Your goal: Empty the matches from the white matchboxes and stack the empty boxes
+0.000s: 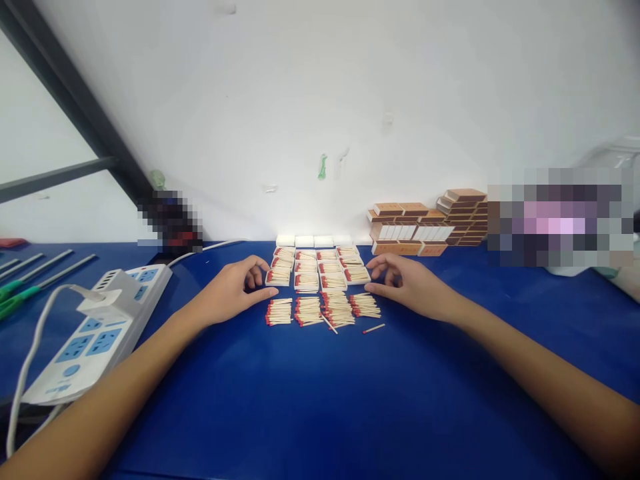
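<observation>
Rows of white matchbox trays (306,285) filled with red-headed matches stand side by side on the blue table. My left hand (239,290) is at the left edge of the rows, fingers curved, thumb apart by the front tray's corner. At the right edge, my right hand (404,283) mirrors it, thumb and fingers apart. Both hands are beside the trays and appear to hold nothing; whether the fingertips touch them I cannot tell. In front lie several loose match piles (309,311), and a single match (374,329) rests apart to their right.
Brown matchboxes (407,248) are stacked against the white wall at the back right. A white power strip (107,333) with a plugged-in charger and cable lies at left, near green-handled tools (13,303). A dark metal frame (65,87) rises at upper left.
</observation>
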Available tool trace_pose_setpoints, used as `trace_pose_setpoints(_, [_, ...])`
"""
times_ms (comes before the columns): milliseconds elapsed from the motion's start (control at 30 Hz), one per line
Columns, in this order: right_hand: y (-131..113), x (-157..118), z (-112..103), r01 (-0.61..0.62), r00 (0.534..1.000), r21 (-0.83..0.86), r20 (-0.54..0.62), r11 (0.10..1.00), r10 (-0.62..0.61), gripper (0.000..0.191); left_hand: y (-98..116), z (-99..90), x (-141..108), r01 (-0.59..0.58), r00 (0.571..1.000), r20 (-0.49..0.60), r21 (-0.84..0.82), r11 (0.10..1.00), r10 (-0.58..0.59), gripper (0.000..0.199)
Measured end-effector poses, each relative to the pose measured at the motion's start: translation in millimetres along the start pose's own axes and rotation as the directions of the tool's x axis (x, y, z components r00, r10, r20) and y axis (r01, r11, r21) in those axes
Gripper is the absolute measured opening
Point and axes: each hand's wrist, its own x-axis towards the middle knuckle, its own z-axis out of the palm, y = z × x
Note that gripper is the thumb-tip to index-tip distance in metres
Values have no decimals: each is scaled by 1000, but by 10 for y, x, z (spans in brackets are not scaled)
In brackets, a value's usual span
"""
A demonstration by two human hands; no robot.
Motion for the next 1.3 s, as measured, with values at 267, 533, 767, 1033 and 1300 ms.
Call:
trace_pose_setpoints(267, [23, 17, 5, -10, 1000, -34, 0, 999, 10, 48, 24, -18, -5, -13, 1000, 5, 18, 1000, 13, 36])
trace_pose_setpoints(533, [25, 76, 11, 28, 999, -59, 47, 998, -25, 48, -30, 11, 9, -20, 1000, 4, 34, 999, 20, 42])
trace_pose_setpoints(767, [-20, 24, -26, 17, 998, 29, 61, 999, -19, 52, -32, 40, 2, -71, 996, -46, 65, 995, 74, 35])
trace_pose_setpoints(1033, [-58, -14, -21, -11, 999, 65, 50, 998, 8, 51, -29, 53, 6, -134, 988, -64, 68, 989, 138, 26])
trace_pose_setpoints(1300, [-39, -23, -17, -7, 999, 138, 52, 990, 0, 48, -27, 44, 7, -172, 983, -58, 58, 983, 176, 21])
